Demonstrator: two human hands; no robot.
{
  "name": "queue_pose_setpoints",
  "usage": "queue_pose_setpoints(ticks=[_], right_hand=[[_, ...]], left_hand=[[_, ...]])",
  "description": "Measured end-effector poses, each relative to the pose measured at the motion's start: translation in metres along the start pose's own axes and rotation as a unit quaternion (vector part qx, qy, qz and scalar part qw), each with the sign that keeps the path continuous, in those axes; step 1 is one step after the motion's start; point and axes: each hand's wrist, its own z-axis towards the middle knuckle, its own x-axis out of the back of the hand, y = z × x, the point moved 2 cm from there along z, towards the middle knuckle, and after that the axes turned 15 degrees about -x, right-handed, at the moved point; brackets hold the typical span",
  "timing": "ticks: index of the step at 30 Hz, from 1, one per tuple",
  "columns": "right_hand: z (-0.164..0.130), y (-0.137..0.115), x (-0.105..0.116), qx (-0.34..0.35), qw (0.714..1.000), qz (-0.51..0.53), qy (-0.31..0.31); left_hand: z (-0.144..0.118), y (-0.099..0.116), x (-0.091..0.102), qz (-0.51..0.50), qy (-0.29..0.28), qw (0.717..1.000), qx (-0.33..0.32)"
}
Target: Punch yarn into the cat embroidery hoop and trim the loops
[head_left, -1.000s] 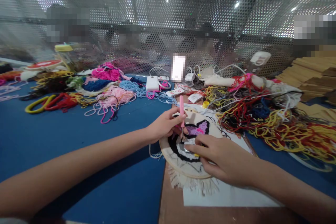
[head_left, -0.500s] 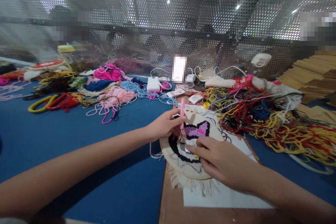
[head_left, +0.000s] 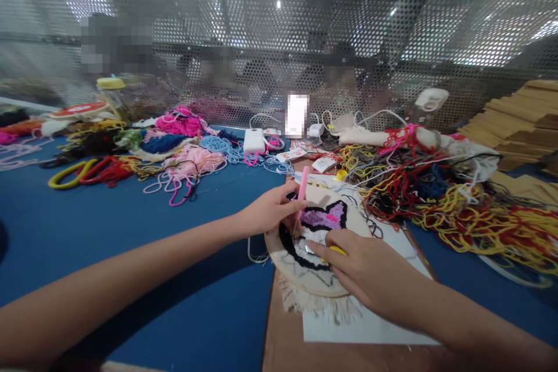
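Left hand (head_left: 272,209) pinches a pink punch needle (head_left: 301,189) between thumb and fingertips; handle nearly upright, top leaning slightly away and to the right, metal tip down at the tufted surface. Tip meets the work at the boundary of the black and white pile, just left of the purple patch. Embroidery hoop (head_left: 283,261) lies flat on the table (head_left: 131,226), directly ahead of both hands, part on a brown board (head_left: 283,343) and a white paper sheet (head_left: 383,331); fringed cloth edge (head_left: 305,305) hangs out at the near side. Right hand (head_left: 370,270) rests palm down on the hoop's near-right portion, fingers curled and pressed to the cloth; something yellow (head_left: 337,250) shows under the fingertips, whether gripped or merely covered cannot be told. A small metallic bit sits just beside the index tip, too small to identify. Key relation: needle tip lies just left of and beyond the right fingertips, close but apart; needle's long axis runs steeply down into the cloth, the left hand being the nearer to it. Surroundings: tangled yarn, yellow, red and black (head_left: 457,203), close to the right of the hoop; pink and blue yarn heaps (head_left: 192,157) farther left; white power bank (head_left: 253,139) beyond; perforated metal screen (head_left: 279,40) behind the table.
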Motion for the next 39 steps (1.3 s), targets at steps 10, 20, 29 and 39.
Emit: queue_pose_setpoints(ticks=[10,20,29,39], right_hand=[[-0.002,-0.003,-0.006,-0.001,0.999,-0.035,0.032],[-0.003,-0.006,-0.009,-0.015,0.998,-0.050,0.040],[-0.003,-0.011,-0.009,-0.033,0.997,-0.061,0.014],[-0.003,-0.011,-0.009,-0.035,0.995,-0.086,0.034]], left_hand=[[-0.007,0.007,-0.006,0.179,-0.016,0.982,-0.061],[-0.005,0.003,-0.008,0.211,-0.011,0.975,-0.067],[-0.003,0.006,-0.009,0.220,-0.014,0.974,-0.045],[-0.002,0.007,-0.008,0.147,-0.004,0.989,-0.013]])
